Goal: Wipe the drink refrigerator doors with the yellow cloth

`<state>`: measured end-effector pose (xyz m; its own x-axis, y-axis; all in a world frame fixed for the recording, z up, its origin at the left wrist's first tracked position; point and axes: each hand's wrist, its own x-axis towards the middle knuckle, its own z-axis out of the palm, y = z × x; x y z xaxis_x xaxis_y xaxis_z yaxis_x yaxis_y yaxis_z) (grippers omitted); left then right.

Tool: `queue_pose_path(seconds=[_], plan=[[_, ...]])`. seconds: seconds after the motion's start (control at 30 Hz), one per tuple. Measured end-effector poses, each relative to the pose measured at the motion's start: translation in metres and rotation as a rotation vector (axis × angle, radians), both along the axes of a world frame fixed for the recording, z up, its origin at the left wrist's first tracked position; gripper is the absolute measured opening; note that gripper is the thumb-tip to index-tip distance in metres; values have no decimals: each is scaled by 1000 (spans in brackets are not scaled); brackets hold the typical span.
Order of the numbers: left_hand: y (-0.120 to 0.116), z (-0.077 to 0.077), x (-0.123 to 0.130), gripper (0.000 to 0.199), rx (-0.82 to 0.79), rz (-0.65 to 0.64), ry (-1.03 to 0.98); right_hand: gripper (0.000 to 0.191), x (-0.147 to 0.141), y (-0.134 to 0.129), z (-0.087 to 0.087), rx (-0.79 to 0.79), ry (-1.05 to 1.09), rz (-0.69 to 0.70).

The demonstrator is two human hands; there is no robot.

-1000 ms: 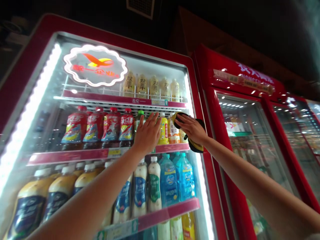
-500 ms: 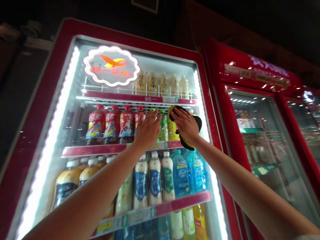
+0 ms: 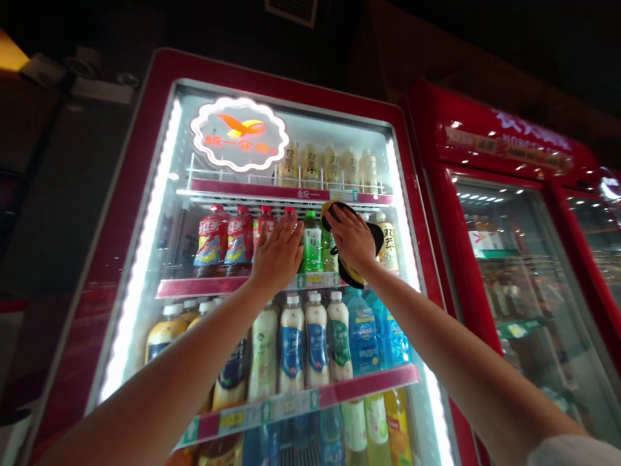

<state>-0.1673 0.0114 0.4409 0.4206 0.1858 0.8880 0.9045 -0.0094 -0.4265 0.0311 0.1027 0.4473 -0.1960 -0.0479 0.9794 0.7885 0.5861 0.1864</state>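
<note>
1. Against the glass door [image 3: 177, 243], level with the second shelf [image 3: 208, 286], the left hand [image 3: 276, 255] lies apparently flat, fingers extended, nothing visible in it; its palm is hidden.
2. Yellow-and-black cloth [image 3: 350, 276]: under the right hand [image 3: 352, 239], apparently between palm and glass. Right fingers are stretched over it; whether they grip it cannot be told.
3. Slippage risk: the cloth's lower end extends below the palm. Should pressure ease, it could slide down the glass.
4. Marking risk: a bare left palm would probably leave prints.
5. Overreach risk: both hands are held high; leaning harder could cost balance.
6. Snagging risk: the cloth's outer edge projects past the right hand and could catch at the red frame [image 3: 417, 194].
</note>
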Motion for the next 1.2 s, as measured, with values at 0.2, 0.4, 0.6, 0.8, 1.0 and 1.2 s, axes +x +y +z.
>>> queue_pose_path(seconds=[0.2,0.4,0.6,0.8,1.0,1.2], plan=[[-10,-5,-22,56,24,-23,-6,48,54,16,-33,12,-166,-3],[-14,-7,-36,57,36,21,-13,51,15,20,26,-52,282,-12],[-10,-8,-36,60,38,-14,-31,51,-4,0,-3,26,-104,-14],[-12,-7,-38,56,28,6,-11,50,30,16,0,-14,36,-21],[-11,-9,-32,55,32,36,-31,52,-35,-2,43,-30,216,-15],[-22,-7,-44,55,46,19,-27,48,-16,-15,0,52,-256,-6]])
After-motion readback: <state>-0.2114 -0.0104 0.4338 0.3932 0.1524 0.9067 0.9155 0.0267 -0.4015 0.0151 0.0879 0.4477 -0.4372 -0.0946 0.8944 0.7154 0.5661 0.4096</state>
